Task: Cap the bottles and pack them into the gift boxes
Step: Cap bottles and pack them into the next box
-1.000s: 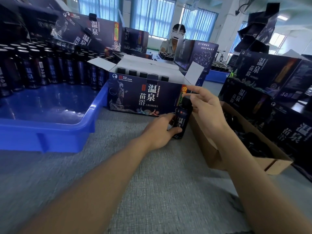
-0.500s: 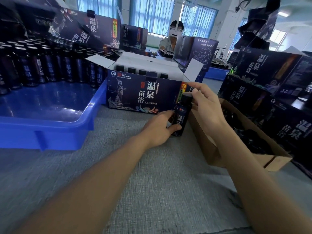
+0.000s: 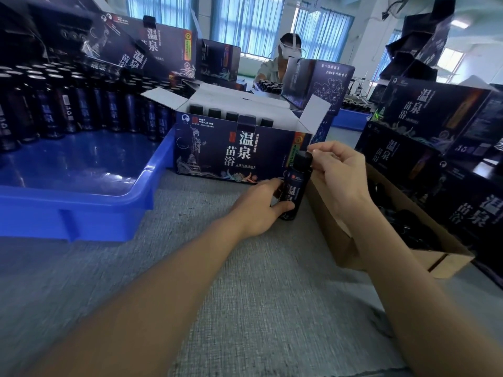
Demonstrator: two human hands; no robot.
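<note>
A small dark bottle [image 3: 295, 186] stands on the grey table in front of the open gift box [image 3: 234, 153]. My left hand [image 3: 261, 208] grips the bottle's lower body. My right hand [image 3: 340, 172] pinches the black cap [image 3: 304, 158] on the bottle's top with thumb and curled fingers. Several capped bottles [image 3: 231, 115] stand in a row inside the gift box, whose white flaps are open.
A blue plastic tray [image 3: 81, 202] on the left holds several dark bottles [image 3: 68, 110] at its back. A brown cardboard box [image 3: 340, 240] of black caps sits on the right. Dark gift boxes [image 3: 435, 126] are stacked right and behind. A person sits across the table.
My right hand's fingers have curled tighter round the cap and turned on it. The bottle and my left hand stay in the same place.
</note>
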